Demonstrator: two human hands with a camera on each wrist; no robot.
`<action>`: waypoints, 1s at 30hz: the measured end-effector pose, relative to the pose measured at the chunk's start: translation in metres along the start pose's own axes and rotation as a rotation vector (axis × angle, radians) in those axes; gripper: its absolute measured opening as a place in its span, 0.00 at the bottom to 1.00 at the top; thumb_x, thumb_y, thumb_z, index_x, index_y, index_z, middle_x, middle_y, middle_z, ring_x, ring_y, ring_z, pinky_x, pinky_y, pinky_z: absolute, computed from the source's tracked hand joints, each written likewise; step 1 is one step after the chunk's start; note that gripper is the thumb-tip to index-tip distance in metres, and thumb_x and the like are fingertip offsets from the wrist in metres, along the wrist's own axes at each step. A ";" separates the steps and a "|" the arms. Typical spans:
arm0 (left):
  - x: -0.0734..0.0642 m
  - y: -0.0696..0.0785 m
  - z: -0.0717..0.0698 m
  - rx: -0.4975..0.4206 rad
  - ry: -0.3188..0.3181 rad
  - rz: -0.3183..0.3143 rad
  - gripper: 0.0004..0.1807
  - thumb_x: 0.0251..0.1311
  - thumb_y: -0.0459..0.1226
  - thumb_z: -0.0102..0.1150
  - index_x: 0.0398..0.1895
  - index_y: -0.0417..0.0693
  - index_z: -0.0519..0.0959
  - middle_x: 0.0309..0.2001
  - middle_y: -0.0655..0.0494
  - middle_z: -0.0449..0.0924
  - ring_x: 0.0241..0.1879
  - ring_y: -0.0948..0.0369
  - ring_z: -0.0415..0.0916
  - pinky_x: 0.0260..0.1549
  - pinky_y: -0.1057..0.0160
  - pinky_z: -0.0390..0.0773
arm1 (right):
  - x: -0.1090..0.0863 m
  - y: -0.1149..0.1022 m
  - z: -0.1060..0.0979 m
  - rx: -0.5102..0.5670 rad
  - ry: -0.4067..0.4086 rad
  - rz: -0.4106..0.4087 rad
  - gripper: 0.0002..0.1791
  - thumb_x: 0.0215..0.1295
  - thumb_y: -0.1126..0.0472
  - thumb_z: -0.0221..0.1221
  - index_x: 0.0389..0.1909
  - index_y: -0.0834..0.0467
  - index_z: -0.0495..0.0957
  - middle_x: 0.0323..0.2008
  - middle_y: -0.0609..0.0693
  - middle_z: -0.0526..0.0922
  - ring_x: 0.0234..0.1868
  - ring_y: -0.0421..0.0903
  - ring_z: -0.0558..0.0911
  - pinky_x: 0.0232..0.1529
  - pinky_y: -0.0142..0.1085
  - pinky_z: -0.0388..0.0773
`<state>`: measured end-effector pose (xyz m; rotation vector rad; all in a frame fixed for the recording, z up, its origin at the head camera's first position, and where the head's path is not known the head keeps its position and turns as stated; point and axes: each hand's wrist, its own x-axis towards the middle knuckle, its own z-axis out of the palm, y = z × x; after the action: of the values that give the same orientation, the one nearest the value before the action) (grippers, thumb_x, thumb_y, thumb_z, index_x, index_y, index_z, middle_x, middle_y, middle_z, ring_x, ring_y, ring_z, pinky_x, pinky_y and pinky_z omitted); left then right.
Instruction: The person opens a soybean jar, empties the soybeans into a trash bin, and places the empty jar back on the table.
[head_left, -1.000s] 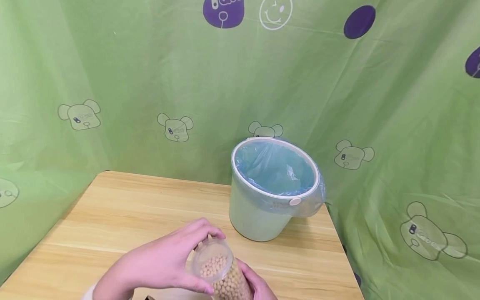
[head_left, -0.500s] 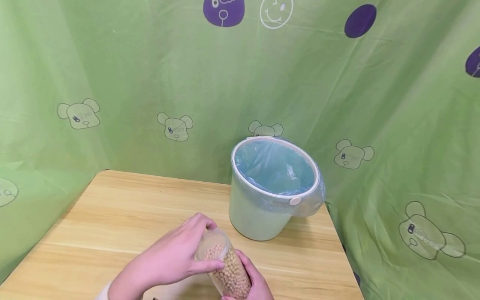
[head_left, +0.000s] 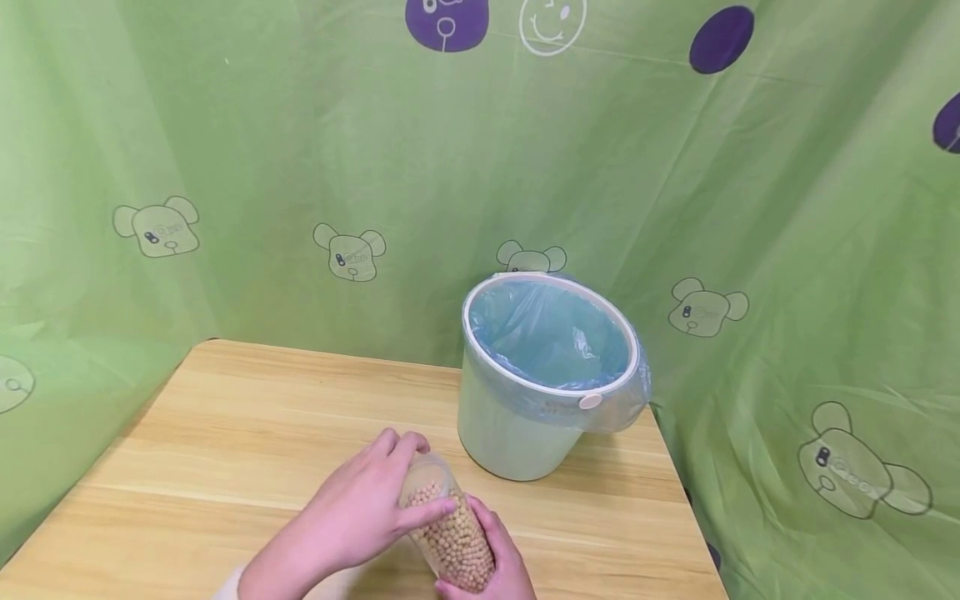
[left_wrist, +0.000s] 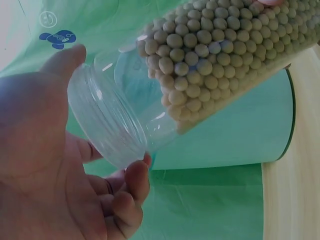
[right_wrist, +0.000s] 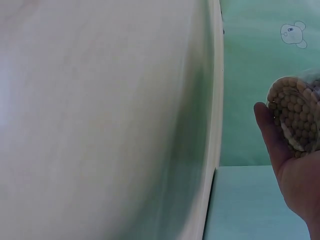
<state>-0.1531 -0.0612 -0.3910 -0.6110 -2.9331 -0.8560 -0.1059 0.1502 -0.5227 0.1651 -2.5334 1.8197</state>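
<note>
Nearest to the person, the right hand [head_left: 504, 562] is gripping the lower part of the jar [head_left: 459, 546], and more of this hand is showing than one second ago. The jar is leaning above the table [head_left: 262, 400], full of small round beans [left_wrist: 215, 55] except near its top. It is sitting a little farther forward now, and it is turning more of its side, less of its flat top, to the head camera. The left hand [head_left: 352, 512] is moving together with it, and its thumb and fingers are curving around the clear lid [left_wrist: 107, 115]. The lid is seemingly sitting on the jar, so I am judging that the work at this end is not yet finished; whether it is turning, I cannot tell. Beyond, the bin [head_left: 495, 442] with its blue bag [head_left: 551, 333] is standing unchanged before the green curtain [head_left: 300, 125].
</note>
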 end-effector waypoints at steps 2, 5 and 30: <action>0.001 0.001 0.000 -0.019 0.015 -0.045 0.44 0.54 0.77 0.46 0.58 0.54 0.75 0.45 0.58 0.78 0.41 0.60 0.80 0.41 0.54 0.85 | 0.000 0.001 0.001 -0.002 0.012 0.001 0.57 0.35 0.63 0.82 0.71 0.40 0.66 0.61 0.44 0.78 0.55 0.37 0.80 0.57 0.32 0.78; 0.002 0.002 -0.002 -0.033 0.044 -0.108 0.45 0.57 0.78 0.40 0.57 0.52 0.75 0.48 0.55 0.80 0.45 0.56 0.83 0.46 0.51 0.86 | 0.000 0.004 0.002 0.020 0.015 0.012 0.58 0.34 0.64 0.82 0.71 0.41 0.65 0.63 0.46 0.78 0.55 0.37 0.80 0.58 0.31 0.77; -0.010 -0.079 -0.006 0.178 0.115 -0.227 0.41 0.66 0.62 0.52 0.67 0.38 0.70 0.56 0.40 0.77 0.52 0.45 0.77 0.45 0.43 0.83 | -0.008 -0.007 -0.038 0.050 0.208 0.090 0.59 0.36 0.69 0.78 0.74 0.44 0.63 0.65 0.55 0.76 0.53 0.33 0.80 0.54 0.29 0.78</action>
<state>-0.1735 -0.1285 -0.4278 -0.2142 -2.9661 -0.6106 -0.0990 0.1844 -0.5041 -0.1335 -2.3910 1.8239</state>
